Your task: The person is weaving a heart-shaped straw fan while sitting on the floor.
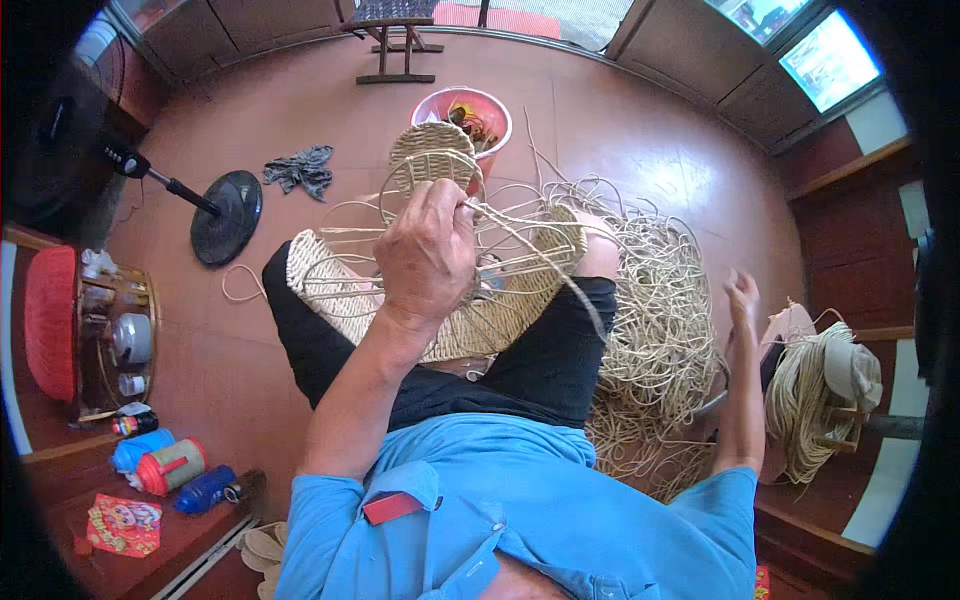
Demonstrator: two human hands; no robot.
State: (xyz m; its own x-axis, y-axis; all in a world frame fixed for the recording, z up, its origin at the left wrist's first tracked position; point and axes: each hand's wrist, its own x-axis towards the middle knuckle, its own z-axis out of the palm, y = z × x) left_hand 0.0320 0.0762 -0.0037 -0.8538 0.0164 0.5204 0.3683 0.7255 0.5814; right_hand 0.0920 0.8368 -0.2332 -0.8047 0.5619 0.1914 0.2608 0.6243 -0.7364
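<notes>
woven piece [482, 331] part-done: near side dense, far side open.
left hand [430, 248] pinches cord [532, 246]; right hand [742, 297] curled, can't tell hold.

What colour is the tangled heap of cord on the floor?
The cord heap is pale straw-beige; best seen in the head view.
</notes>
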